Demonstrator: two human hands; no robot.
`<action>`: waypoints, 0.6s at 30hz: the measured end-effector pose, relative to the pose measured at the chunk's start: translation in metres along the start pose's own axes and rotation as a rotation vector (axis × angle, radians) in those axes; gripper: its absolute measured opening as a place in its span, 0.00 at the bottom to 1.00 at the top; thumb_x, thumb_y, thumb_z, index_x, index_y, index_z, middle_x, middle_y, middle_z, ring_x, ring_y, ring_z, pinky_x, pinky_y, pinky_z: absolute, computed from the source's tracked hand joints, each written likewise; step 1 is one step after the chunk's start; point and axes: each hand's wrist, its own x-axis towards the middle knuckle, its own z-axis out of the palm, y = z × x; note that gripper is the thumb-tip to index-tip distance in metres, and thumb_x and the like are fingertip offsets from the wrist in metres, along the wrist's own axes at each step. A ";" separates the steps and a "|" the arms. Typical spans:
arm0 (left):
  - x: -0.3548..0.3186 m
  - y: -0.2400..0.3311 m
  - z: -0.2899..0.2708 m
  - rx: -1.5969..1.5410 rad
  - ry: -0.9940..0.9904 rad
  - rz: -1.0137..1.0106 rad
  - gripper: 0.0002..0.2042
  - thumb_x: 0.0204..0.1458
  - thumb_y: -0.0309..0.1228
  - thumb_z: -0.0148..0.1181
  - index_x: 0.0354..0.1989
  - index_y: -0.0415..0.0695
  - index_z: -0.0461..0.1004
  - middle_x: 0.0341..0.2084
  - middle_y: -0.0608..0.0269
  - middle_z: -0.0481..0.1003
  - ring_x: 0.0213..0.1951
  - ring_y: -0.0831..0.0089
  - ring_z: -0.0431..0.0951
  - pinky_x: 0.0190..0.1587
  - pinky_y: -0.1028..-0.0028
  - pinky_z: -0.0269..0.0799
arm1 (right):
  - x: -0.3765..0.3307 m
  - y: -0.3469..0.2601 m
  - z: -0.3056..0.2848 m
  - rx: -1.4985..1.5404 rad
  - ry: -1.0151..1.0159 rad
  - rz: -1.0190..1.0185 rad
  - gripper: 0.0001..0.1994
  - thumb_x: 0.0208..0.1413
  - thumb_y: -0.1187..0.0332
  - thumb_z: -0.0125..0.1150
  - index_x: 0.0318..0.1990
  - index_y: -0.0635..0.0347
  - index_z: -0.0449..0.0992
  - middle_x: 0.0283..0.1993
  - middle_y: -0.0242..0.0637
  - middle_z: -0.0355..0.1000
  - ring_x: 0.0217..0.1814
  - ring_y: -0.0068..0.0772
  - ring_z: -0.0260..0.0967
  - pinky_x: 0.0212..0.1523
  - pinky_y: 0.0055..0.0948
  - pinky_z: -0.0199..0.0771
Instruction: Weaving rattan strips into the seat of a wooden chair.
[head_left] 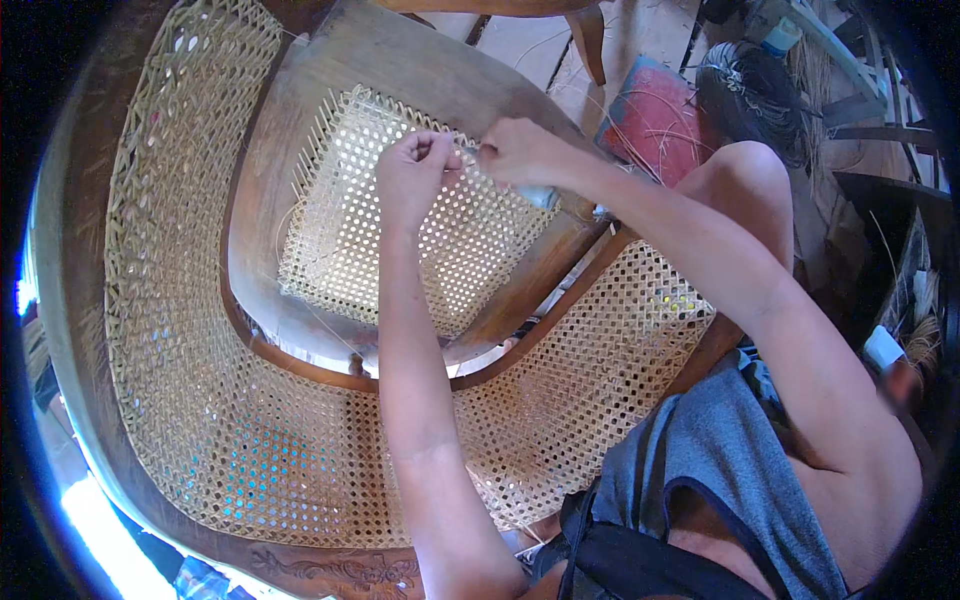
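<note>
A wooden chair seat (pixel 400 60) carries a woven cane panel (pixel 345 225) in its middle, with loose strand ends sticking out along its left and far edges. My left hand (pixel 415 175) is closed in a pinch over the panel's far edge; what its fingertips hold is too small to make out. Just to its right, my right hand (pixel 525 155) is wrapped round a small tool with a light-blue handle (pixel 537 195). The handle's end shows below the fist, and a greyish tip seems to point toward my left fingertips. The two hands are close together, slightly apart.
A curved cane-woven chair back (pixel 190 370) in a brown wooden frame (pixel 85 330) wraps round the seat's left and near sides. Beyond my right arm lie a red flat piece (pixel 655 120) with loose strands and a dark coiled bundle (pixel 750 95). A wooden leg (pixel 588 45) stands at the far side.
</note>
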 end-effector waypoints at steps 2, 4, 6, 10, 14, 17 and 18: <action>0.001 -0.004 0.000 -0.035 0.010 0.010 0.08 0.57 0.29 0.61 0.35 0.35 0.78 0.25 0.62 0.79 0.27 0.78 0.80 0.28 0.80 0.77 | -0.001 -0.002 0.010 -0.034 0.046 -0.002 0.15 0.55 0.65 0.51 0.27 0.69 0.77 0.24 0.49 0.76 0.28 0.40 0.79 0.35 0.39 0.78; 0.002 -0.010 0.001 0.066 0.042 0.093 0.06 0.55 0.27 0.62 0.34 0.35 0.78 0.24 0.64 0.79 0.26 0.81 0.78 0.28 0.81 0.73 | 0.001 -0.001 0.017 0.038 0.052 0.049 0.15 0.52 0.64 0.54 0.30 0.70 0.79 0.28 0.55 0.76 0.33 0.49 0.78 0.39 0.42 0.78; 0.003 -0.015 0.002 0.088 0.066 0.106 0.06 0.53 0.26 0.62 0.34 0.36 0.79 0.23 0.65 0.79 0.25 0.82 0.77 0.28 0.81 0.71 | 0.004 0.000 0.025 0.109 0.052 0.099 0.15 0.48 0.63 0.57 0.32 0.70 0.80 0.32 0.61 0.75 0.39 0.57 0.77 0.43 0.44 0.78; 0.005 -0.021 0.007 0.241 0.175 0.178 0.05 0.51 0.26 0.63 0.32 0.38 0.79 0.21 0.66 0.78 0.24 0.84 0.74 0.28 0.79 0.70 | 0.011 0.006 0.039 0.220 0.125 0.097 0.14 0.49 0.65 0.57 0.31 0.71 0.80 0.32 0.63 0.74 0.39 0.59 0.77 0.43 0.45 0.77; 0.006 -0.016 0.008 0.282 0.204 0.224 0.04 0.50 0.26 0.63 0.31 0.39 0.79 0.20 0.65 0.77 0.23 0.82 0.73 0.28 0.77 0.70 | 0.010 0.013 0.054 0.194 0.302 -0.091 0.12 0.49 0.66 0.55 0.29 0.68 0.79 0.31 0.61 0.74 0.36 0.60 0.76 0.42 0.47 0.76; 0.007 -0.010 0.007 0.419 0.161 0.209 0.04 0.50 0.27 0.63 0.31 0.39 0.79 0.19 0.64 0.76 0.22 0.81 0.72 0.28 0.76 0.70 | 0.008 0.015 0.055 0.216 0.329 -0.135 0.11 0.49 0.67 0.54 0.28 0.67 0.79 0.30 0.61 0.73 0.35 0.61 0.75 0.41 0.49 0.76; 0.008 -0.009 0.006 0.464 0.133 0.246 0.04 0.50 0.27 0.63 0.31 0.39 0.79 0.19 0.64 0.76 0.21 0.81 0.72 0.28 0.76 0.70 | 0.006 0.014 0.052 0.215 0.340 -0.178 0.11 0.49 0.67 0.54 0.28 0.67 0.79 0.30 0.61 0.73 0.35 0.61 0.75 0.41 0.49 0.76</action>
